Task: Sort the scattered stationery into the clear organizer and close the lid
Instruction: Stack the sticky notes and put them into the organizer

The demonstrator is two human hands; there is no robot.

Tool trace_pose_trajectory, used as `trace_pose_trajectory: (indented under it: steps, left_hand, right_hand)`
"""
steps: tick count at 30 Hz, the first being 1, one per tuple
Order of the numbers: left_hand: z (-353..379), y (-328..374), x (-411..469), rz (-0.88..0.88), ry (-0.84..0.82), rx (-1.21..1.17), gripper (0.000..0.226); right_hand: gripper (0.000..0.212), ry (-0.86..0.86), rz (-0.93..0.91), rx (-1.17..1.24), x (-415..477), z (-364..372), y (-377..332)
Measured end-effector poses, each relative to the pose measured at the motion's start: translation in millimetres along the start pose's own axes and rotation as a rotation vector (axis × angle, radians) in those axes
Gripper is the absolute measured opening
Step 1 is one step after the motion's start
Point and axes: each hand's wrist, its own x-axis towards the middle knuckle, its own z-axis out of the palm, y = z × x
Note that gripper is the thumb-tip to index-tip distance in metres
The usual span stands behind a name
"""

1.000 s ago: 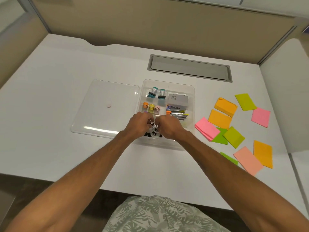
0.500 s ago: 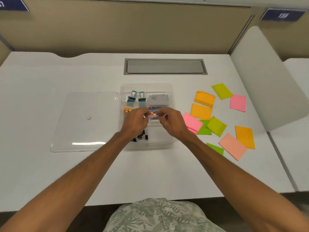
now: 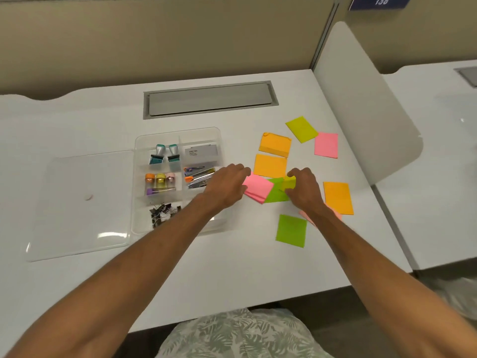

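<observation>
The clear lid (image 3: 82,202) lies flat toward the left edge of the worktop (image 3: 232,267), right against the open organizer (image 3: 178,132), which sits near the middle. In the organizer, 2 stamps (image 3: 165,155) stand in the back left compartment and a grey box (image 3: 201,152) in the back right. 3 small capped bottles (image 3: 160,178) fill the middle left, metal clips and tools (image 3: 198,175) the middle right, and binder clips (image 3: 164,214) the front left. The left forearm hides the front right compartment.

The left hand (image 3: 227,187) reaches past the organizer's right wall, and its fingertips touch the left edge of a pink pad (image 3: 258,188); I cannot tell whether they grip it. The pink pad overlaps a green note (image 3: 277,193). The right hand (image 3: 304,192) pinches a yellow-green note (image 3: 289,182) between thumb and curled fingers, just above the green note.

Behind the hands lie 2 orange pads (image 3: 275,145). Toward the right edge lie a lime note (image 3: 301,129), a pink note (image 3: 326,145) and an orange note (image 3: 338,197). A second green note (image 3: 291,230) lies nearer the front edge.
</observation>
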Motion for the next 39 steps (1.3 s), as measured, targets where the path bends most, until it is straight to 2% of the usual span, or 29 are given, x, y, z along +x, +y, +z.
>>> trace_pose_trajectory:
  steps: [3, 7, 11, 17, 21, 24, 27, 29, 32, 35, 39]
  left_hand:
    - [5, 18, 19, 0.036, -0.082, 0.131, 0.041]
    - [14, 30, 40, -0.001, -0.211, 0.148, 0.047]
    - [23, 33, 55, -0.059, -0.272, 0.190, 0.048]
    - [38, 37, 65, -0.131, -0.273, 0.247, 0.062]
    - [44, 33, 67, -0.155, -0.265, 0.274, 0.080]
    - [44, 27, 68, -0.140, -0.275, 0.299, 0.086]
    - [41, 23, 70, -0.126, -0.250, 0.299, 0.077]
    - [38, 23, 71, -0.131, -0.238, 0.234, 0.058]
    - [28, 22, 70, -0.193, -0.221, 0.004, 0.031]
    - [16, 18, 68, -0.264, -0.191, -0.171, 0.024]
    - [-1, 12, 63, -0.275, -0.168, -0.269, 0.017]
  right_hand:
    - [0.058, -0.046, -0.008, -0.062, 5, -6, 19]
    - [0.064, -0.081, -0.071, -0.196, 14, -10, 29]
    - [0.069, -0.145, -0.061, -0.169, 25, -11, 34]
    - [0.066, -0.167, -0.049, -0.130, 40, -16, 44]
    - [0.067, -0.195, -0.056, -0.105, 47, -17, 46]
    - [0.058, -0.216, -0.058, -0.041, 54, -20, 51]
    - [0.025, -0.253, -0.022, 0.206, 62, -27, 55]
    - [0.012, -0.270, -0.015, 0.354, 63, -33, 57]
    - [0.009, -0.251, 0.024, 0.461, 65, -40, 58]
    - [0.009, -0.155, 0.038, 0.439, 66, -46, 57]
    - [0.016, -0.036, 0.034, 0.450, 64, -49, 48]
